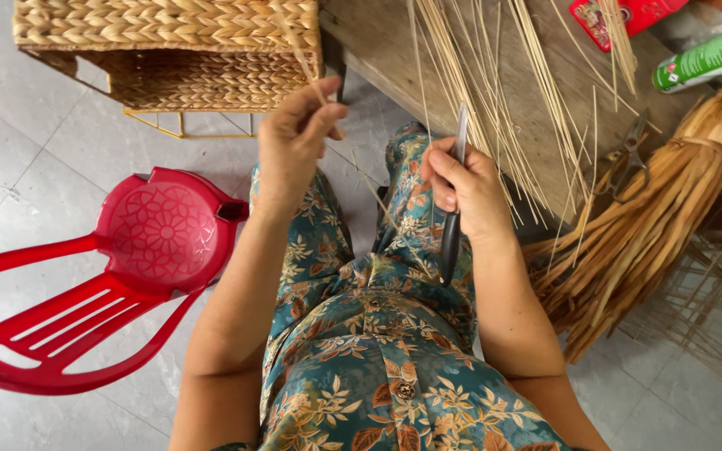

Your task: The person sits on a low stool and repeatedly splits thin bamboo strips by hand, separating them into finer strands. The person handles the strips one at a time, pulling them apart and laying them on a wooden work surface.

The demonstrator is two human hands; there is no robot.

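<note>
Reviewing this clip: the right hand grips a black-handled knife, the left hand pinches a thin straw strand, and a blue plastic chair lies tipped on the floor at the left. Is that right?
Not quite. In the head view the plastic chair is red, not blue. The rest holds: the right hand grips the black-handled knife and the left hand pinches a thin straw strand.

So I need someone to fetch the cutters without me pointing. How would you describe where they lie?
Start at the wooden table at the top of the view, strewn with thin pale straw stalks. Near its right edge, beside the thick bundle of tan reeds, lie the metal shears. They are the only grey metal thing among the straw.
</note>
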